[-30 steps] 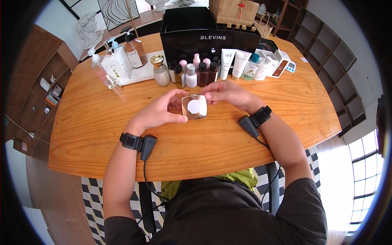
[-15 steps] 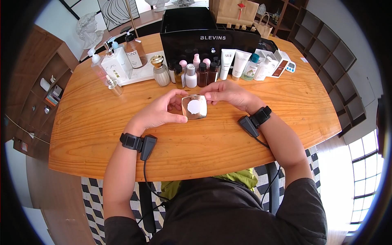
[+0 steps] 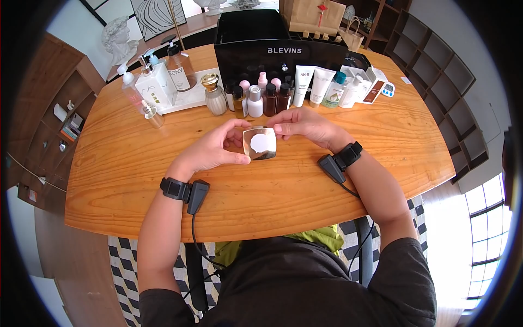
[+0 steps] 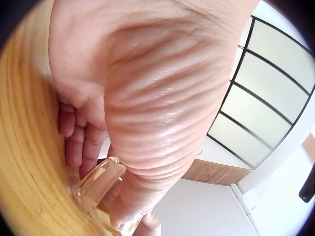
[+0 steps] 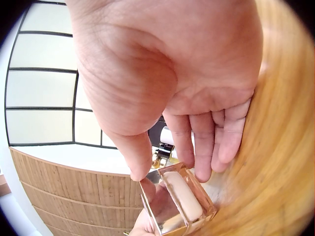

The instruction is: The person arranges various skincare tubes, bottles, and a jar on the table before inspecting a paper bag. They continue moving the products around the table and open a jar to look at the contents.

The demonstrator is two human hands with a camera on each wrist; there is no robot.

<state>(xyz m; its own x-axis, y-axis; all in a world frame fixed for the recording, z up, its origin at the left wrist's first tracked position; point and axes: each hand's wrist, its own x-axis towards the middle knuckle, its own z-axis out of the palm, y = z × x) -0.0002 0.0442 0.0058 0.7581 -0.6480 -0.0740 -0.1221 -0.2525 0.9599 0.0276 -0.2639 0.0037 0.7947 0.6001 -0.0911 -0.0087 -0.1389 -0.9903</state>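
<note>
A square, gold-tinted glass bottle point(image 3: 260, 143) with a white patch on its upturned face is held just above the wooden table point(image 3: 125, 163). My left hand point(image 3: 218, 148) grips its left side, thumb at the near corner and fingers curled behind. My right hand point(image 3: 305, 125) pinches its upper right corner with thumb and fingertips. In the right wrist view the bottle point(image 5: 179, 204) shows clear glass walls and a pale inner block under the fingertips point(image 5: 203, 169). The left wrist view has the bottle's glass edge point(image 4: 98, 184) beneath the palm.
A row of small bottles point(image 3: 261, 98) and tubes point(image 3: 313, 84) stands behind the hands, in front of a black BLEVINS case point(image 3: 272, 43). A tray with pump bottles point(image 3: 158, 82) sits at the back left. A small timer point(image 3: 388, 89) lies at the back right.
</note>
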